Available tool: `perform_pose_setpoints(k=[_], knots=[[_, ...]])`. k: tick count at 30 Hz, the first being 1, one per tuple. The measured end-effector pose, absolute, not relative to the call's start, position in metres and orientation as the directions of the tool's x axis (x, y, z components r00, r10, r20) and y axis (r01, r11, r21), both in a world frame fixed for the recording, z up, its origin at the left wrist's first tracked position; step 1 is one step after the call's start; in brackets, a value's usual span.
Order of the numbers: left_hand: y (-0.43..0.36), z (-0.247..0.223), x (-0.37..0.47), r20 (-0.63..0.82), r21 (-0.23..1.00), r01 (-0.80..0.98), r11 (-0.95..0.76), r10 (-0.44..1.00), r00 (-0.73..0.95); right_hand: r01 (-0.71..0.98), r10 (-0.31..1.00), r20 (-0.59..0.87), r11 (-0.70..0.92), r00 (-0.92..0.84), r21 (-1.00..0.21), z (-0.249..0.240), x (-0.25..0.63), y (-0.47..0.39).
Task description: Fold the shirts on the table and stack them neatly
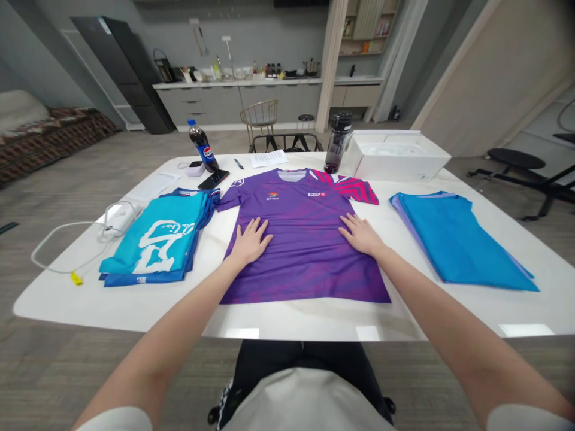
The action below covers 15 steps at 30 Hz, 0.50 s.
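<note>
A purple short-sleeved jersey [300, 257] lies spread on the white table [296, 323], its collar facing away from me. Its right sleeve carries pink stripes, and small logos cross the chest. My left hand [252, 240] rests flat on the jersey's left side with the fingers spread. On the opposite side, my right hand [360, 233] lies palm down near the jersey's edge, fingers stretched out. To the left sits a stack of folded jerseys [155, 239], a turquoise one with white lettering on top. Blue and lilac cloth [462, 239] lies folded at the right.
Behind the jersey stand a cola bottle [204, 146], a dark water bottle [338, 143] and a white box [398, 155]. A phone [214, 179], a pen [238, 163] and a paper sheet [268, 158] lie nearby. A white cable [58, 227] hangs past the table's left edge.
</note>
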<state>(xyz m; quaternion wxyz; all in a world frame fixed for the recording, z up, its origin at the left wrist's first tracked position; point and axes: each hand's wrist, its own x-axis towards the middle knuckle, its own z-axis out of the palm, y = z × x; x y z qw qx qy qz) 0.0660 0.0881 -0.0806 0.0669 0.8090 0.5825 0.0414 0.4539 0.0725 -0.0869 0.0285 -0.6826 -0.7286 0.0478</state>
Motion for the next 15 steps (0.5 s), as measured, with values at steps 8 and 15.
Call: perform_pose_setpoints(k=[8,15], knots=[[-0.002,-0.073,0.114,0.029,0.18,0.838,-0.515,0.854,0.519,0.958,0.978,0.036,0.21,-0.206,-0.197,-0.08,0.373,-0.013],[-0.061,-0.08,0.124,-0.008,0.165,0.862,-0.48,0.873,0.487,0.979,0.985,0.009,0.175,-0.175,-0.106,-0.09,0.38,-0.071]])
